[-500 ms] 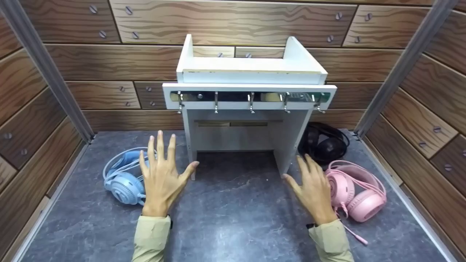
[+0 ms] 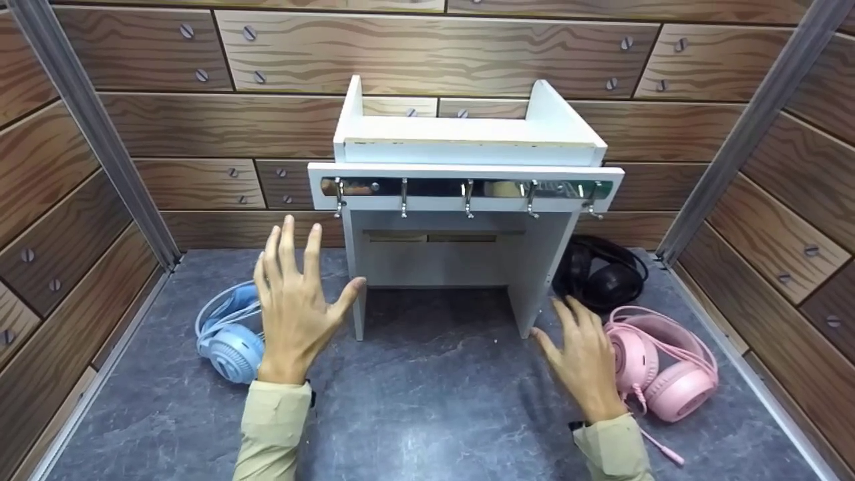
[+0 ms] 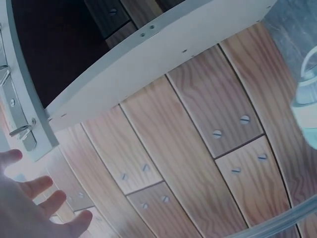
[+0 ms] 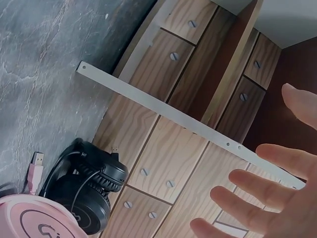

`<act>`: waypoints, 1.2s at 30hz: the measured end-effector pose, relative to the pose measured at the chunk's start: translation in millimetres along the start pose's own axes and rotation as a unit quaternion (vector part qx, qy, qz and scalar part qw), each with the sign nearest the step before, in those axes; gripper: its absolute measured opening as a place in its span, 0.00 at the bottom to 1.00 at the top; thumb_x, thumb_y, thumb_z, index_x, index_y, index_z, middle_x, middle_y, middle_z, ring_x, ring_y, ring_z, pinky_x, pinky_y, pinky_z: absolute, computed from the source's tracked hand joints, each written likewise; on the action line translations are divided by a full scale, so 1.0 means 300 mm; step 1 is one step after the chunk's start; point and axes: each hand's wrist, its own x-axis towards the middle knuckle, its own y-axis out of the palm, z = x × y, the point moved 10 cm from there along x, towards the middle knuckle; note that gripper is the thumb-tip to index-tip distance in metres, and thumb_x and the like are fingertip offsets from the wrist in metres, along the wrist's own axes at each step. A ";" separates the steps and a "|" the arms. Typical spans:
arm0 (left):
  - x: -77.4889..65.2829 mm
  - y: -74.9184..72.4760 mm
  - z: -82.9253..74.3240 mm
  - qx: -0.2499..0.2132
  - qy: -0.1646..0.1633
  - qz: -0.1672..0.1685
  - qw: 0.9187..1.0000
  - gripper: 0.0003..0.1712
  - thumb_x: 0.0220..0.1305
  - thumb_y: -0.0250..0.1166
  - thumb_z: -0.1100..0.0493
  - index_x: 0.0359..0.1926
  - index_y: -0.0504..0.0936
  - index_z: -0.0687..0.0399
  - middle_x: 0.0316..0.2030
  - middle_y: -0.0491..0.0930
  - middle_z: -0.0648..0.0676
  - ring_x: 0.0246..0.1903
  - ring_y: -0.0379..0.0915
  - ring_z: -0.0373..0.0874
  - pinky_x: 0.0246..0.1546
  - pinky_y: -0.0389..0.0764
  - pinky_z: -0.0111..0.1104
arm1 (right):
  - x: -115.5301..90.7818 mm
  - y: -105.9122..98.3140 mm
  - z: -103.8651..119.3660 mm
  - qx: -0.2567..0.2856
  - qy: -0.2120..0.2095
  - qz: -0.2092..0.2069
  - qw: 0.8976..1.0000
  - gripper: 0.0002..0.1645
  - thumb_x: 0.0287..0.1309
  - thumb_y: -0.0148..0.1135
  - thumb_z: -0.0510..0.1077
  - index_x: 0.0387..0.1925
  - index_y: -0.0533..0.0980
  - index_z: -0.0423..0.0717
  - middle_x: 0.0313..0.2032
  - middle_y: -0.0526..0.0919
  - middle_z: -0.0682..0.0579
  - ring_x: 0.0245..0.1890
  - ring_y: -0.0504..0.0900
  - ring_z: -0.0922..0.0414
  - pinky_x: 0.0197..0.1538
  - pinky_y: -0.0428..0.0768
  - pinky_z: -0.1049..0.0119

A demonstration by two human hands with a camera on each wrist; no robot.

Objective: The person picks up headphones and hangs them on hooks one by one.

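My left hand (image 2: 294,314) hovers with spread fingers in front of the blue headphones (image 2: 234,351), partly covering them in the head view. Nothing is in it. My right hand (image 2: 581,357) is also empty, fingers apart, just left of the pink headphones (image 2: 681,391). Behind that pair lie black headphones (image 2: 611,284), beside the right leg of a white stand. The white stand (image 2: 467,153) stands between and beyond both hands, with a row of metal hooks (image 2: 469,200) on its front rail. In the left wrist view, the left fingers (image 3: 52,203) show below the rail's end.
Wood-patterned walls (image 2: 427,53) enclose the grey marbled tabletop (image 2: 427,414) at the back and both sides, with metal posts (image 2: 100,133) in the corners. A pink USB plug (image 4: 35,168) lies near the black headphones. The pink microphone tip (image 2: 671,455) points toward the front.
The left hand has risen slightly and turned, its fingers bending a little. The whole scene sits slightly lower in the head view. The headphones and stand stay in place.
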 end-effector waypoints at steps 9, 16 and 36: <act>0.069 -0.005 -0.048 -0.012 0.019 -0.002 1.000 0.53 0.67 0.42 0.22 0.73 0.64 0.59 0.74 0.56 0.69 0.72 0.51 0.66 0.69 0.55 0.61 | -0.002 -0.023 -0.017 -0.005 0.000 -0.014 1.000 0.32 0.49 0.77 0.44 0.55 0.79 0.35 0.54 0.80 0.33 0.53 0.77 0.33 0.51 0.76 0.36; 0.101 -0.020 -0.047 -0.010 0.021 0.001 1.000 0.52 0.67 0.44 0.22 0.74 0.63 0.57 0.74 0.55 0.69 0.72 0.50 0.65 0.69 0.55 0.62 | 0.013 -0.013 0.000 -0.002 -0.011 -0.010 1.000 0.31 0.50 0.77 0.44 0.54 0.80 0.33 0.53 0.80 0.33 0.52 0.78 0.33 0.52 0.76 0.36; 0.221 -0.004 -0.058 0.010 0.024 0.041 0.999 0.50 0.64 0.55 0.28 0.76 0.61 0.55 0.76 0.52 0.68 0.73 0.49 0.65 0.68 0.55 0.63 | 0.008 -0.025 -0.001 -0.007 -0.017 -0.017 1.000 0.31 0.49 0.77 0.44 0.53 0.80 0.33 0.52 0.81 0.33 0.50 0.79 0.33 0.51 0.77 0.37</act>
